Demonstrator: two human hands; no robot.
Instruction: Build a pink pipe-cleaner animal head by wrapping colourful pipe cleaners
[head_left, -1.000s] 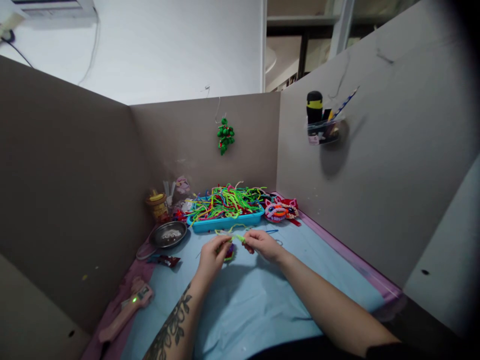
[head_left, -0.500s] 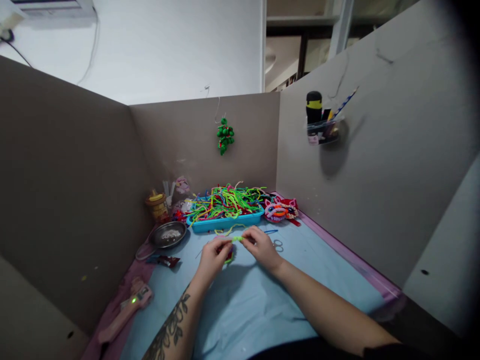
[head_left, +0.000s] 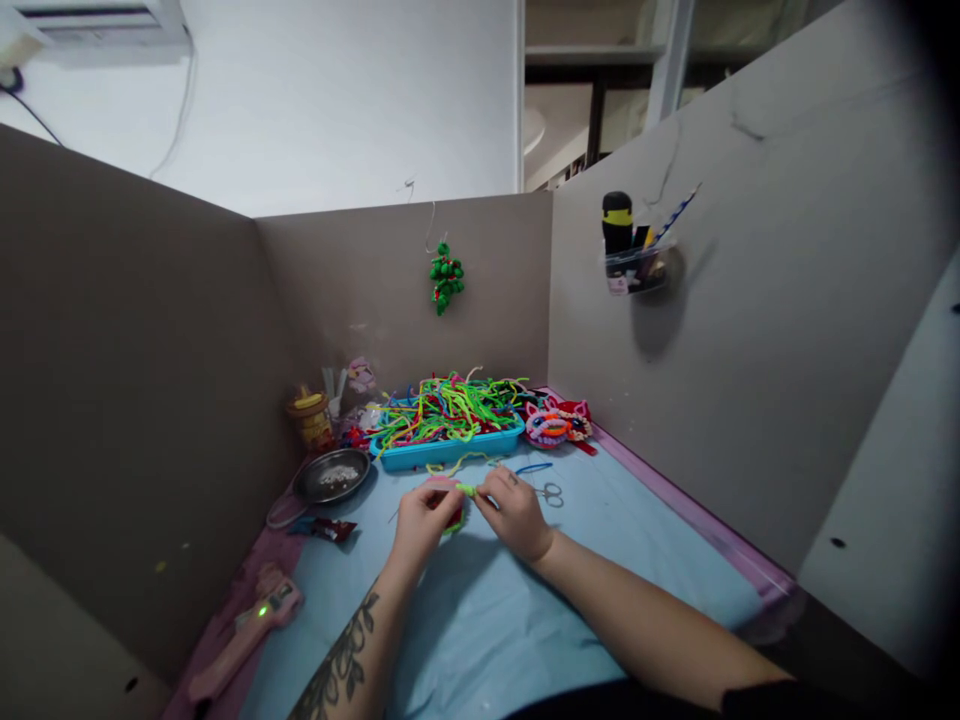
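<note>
Blue tray point(head_left: 450, 453) holds pipe cleaners point(head_left: 442, 408); right hand point(head_left: 514, 512) pinches green strand point(head_left: 469, 490).

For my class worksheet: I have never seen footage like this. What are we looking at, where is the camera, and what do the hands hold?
No machine here: a person's two bare hands, filmed by a camera worn on the head, looking forward and down. The left hand pinches a small craft piece; the right hand pinches a green pipe cleaner. On the table lie a tray of coloured pipe cleaners, a metal dish, scissors and a pink glue gun.
</note>
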